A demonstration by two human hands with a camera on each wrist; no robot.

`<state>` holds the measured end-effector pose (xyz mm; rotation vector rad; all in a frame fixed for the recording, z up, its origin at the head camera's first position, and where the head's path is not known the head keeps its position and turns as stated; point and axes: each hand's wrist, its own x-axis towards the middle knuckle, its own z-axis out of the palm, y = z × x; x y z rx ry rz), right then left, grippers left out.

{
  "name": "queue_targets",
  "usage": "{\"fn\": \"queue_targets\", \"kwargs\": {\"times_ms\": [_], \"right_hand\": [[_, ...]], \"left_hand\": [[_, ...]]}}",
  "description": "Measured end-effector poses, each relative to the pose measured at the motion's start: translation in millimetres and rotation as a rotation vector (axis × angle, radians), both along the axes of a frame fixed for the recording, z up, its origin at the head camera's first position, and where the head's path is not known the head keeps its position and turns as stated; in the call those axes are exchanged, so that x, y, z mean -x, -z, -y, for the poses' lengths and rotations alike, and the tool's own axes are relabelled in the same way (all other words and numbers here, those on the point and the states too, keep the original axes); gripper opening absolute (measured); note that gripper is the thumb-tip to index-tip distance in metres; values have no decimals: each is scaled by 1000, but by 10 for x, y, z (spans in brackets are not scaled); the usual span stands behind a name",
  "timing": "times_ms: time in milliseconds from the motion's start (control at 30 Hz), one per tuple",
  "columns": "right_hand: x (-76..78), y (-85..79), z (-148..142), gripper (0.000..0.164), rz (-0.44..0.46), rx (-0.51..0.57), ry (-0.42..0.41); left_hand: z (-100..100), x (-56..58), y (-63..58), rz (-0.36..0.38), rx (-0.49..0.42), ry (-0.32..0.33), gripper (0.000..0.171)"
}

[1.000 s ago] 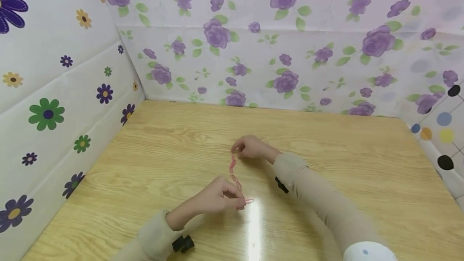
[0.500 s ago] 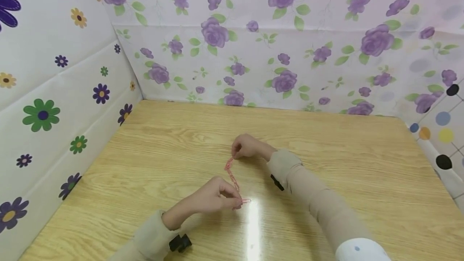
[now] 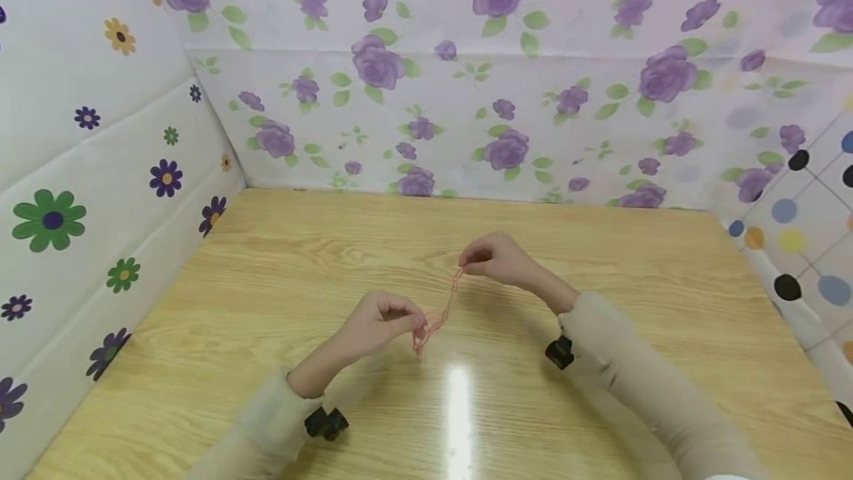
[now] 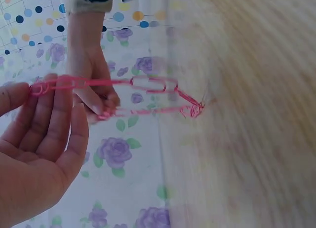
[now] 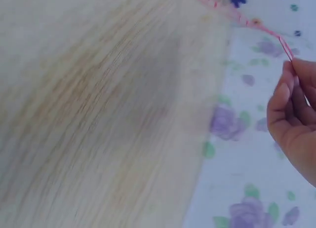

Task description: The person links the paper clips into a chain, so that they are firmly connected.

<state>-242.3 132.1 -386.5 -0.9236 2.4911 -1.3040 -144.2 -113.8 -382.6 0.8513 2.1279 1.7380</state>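
Observation:
A chain of linked pink paper clips (image 3: 447, 310) hangs between both hands over the wooden table. My left hand (image 3: 376, 328) pinches one end between thumb and fingertips. In the left wrist view, the paper clip chain (image 4: 148, 83) runs out from those fingertips, dips to a bunched low point and comes back up toward the other hand. My right hand (image 3: 503, 261), farther off and to the right, pinches the other end. In the right wrist view, the right hand (image 5: 296, 104) has a clip at its thumb and fingertip, and the rest of the chain is blurred.
The wood-grain table (image 3: 320, 243) spreads under both hands, with a bright light reflection (image 3: 458, 421) near its front. A white cloth with purple roses (image 3: 400, 117) stands along the back edge. Flowered cloth (image 3: 73, 258) borders the left, dotted cloth (image 3: 806, 243) the right.
My right hand has moved right and up with its end of the chain. The left hand has risen and shifted slightly left. The chain now sags between them off to the right.

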Motion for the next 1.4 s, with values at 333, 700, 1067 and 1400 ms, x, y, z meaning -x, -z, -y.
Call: {"fn": "queue_targets", "kwargs": {"times_ms": [333,700,1067,1400], "right_hand": [[-455,-280,-188,4,-129,120,134],[-667,-279,-256,5,-234,202,171],[-726,-250,-226,6,-424,217,233],[-713,-208,-238,8,-509,234,236]], "left_hand": [[-300,318,-80,-55,40,-76,21],[-540,357,-308,-41,37,-19,21],[-633,452,-201,22,-43,8,23],[-673,452,-186,8,-5,-29,25]]}}
